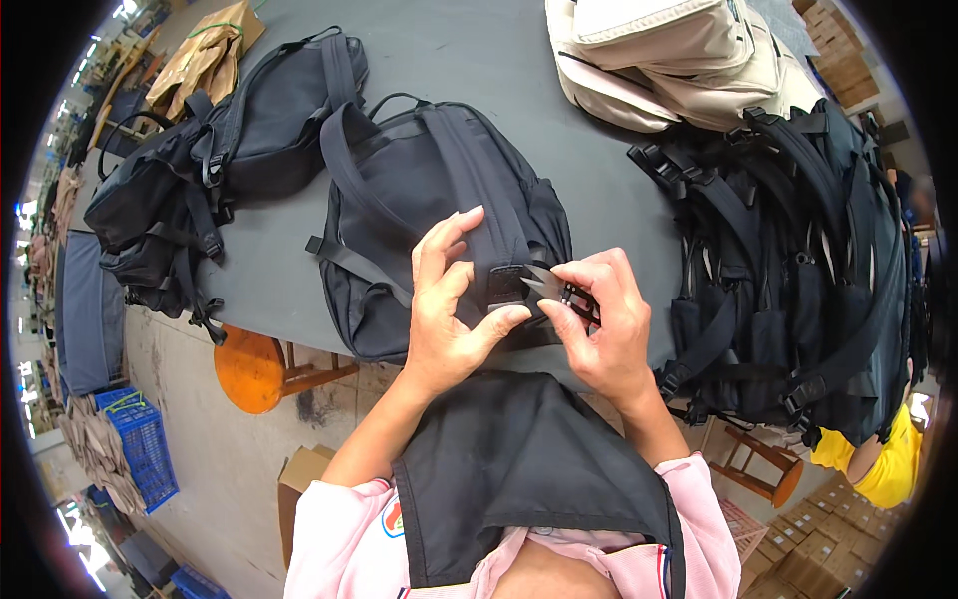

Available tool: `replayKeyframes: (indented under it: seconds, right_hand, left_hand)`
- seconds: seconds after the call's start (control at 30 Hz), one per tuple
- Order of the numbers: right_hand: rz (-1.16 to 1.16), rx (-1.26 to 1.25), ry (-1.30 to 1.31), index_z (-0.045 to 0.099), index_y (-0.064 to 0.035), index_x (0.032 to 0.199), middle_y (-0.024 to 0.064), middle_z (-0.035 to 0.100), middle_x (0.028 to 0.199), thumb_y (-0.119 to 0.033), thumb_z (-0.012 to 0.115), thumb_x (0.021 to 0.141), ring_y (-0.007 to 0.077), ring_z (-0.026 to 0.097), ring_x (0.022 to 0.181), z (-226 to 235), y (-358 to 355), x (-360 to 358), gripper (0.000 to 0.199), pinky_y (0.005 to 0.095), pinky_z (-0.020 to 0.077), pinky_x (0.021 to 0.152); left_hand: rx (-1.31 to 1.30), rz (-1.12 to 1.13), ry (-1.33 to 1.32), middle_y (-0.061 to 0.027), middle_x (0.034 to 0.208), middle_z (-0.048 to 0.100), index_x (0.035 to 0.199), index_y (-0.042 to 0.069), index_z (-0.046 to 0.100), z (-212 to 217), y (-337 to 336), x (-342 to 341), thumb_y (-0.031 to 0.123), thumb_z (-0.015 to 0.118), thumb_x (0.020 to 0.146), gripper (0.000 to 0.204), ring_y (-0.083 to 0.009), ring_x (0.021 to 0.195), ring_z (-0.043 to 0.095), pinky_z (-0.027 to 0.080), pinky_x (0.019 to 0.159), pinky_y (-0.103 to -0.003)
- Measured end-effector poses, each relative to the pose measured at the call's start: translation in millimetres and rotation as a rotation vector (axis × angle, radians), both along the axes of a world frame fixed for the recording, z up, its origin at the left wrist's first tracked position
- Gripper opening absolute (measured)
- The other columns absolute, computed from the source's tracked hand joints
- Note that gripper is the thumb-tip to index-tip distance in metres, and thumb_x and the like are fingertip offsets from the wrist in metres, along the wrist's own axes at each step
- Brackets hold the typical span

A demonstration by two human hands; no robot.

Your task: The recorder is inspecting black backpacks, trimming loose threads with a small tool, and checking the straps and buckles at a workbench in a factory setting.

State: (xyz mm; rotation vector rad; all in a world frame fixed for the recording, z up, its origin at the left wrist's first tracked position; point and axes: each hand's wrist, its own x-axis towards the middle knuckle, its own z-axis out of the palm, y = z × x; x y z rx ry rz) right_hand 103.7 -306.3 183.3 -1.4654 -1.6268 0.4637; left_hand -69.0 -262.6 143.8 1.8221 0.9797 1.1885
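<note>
Crate of blue plastic, low down at the far left, with brownish cloth heaped beside it. Next, on the grey desk, I see two black backpacks lying against each other, loose straps and buckles trailing toward the near edge; a crumpled brown paper bag lies beyond them. A round wooden stool stands below that edge.

Then comes the backpack being worked on, black, lying on the desk right before the person, shoulder straps uppermost. The left hand is over its lower part, open, fingers bent and thumb stretched out to a small dark patch at the foot of a strap. From the other side the right hand grips small snips between thumb and fingers, blades pointing left at the patch's edge.

Farther right, cream backpacks are piled at the back, more black ones packed upright nearer, and a yellow sleeve shows past them.
</note>
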Motion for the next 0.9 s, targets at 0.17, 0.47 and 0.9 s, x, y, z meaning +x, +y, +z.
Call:
replayKeyframes:
  seconds: [0.17, 0.47, 0.9]
  right_hand:
    - [0.061, -0.024, -0.142, 0.061, -0.0063, 0.092, 0.0058, 0.054, 0.078, -0.008, 0.072, 0.073, 0.0207, 0.056, 0.057, 5.5, 7.9, 2.5, 0.022, 0.0311, 0.0448, 0.050]
    - [0.106, 0.097, -0.297, 0.063, -0.0085, 0.089, 0.0031, 0.053, 0.075, -0.013, 0.072, 0.072, 0.0220, 0.055, 0.055, 2.2, 12.2, 3.3, 0.020, 0.0321, 0.0429, 0.050]
    - [0.026, 0.131, -0.029, 0.065, -0.0069, 0.090, 0.0056, 0.056, 0.076, -0.007, 0.074, 0.071, 0.0207, 0.056, 0.057, -11.8, 8.1, -2.2, 0.021, 0.0304, 0.0448, 0.051]
  left_hand:
    - [0.035, -0.004, 0.027, -0.0193, 0.135, 0.042, 0.079, -0.003, 0.052, 0.0, -0.6, -2.5, 0.026, 0.081, 0.066, 0.043, -0.0345, 0.122, 0.037, 0.037, 0.096, -0.045]
    - [-0.139, -0.024, -0.078, -0.0180, 0.136, 0.040, 0.081, -0.003, 0.058, -2.8, -6.6, -3.2, 0.026, 0.080, 0.069, 0.038, -0.0317, 0.123, 0.037, 0.037, 0.098, -0.044]
    - [-0.168, 0.084, -0.119, -0.0178, 0.141, 0.031, 0.098, -0.002, 0.065, -8.3, -17.1, 2.4, 0.024, 0.075, 0.076, 0.035, -0.0312, 0.127, 0.037, 0.033, 0.103, -0.043]
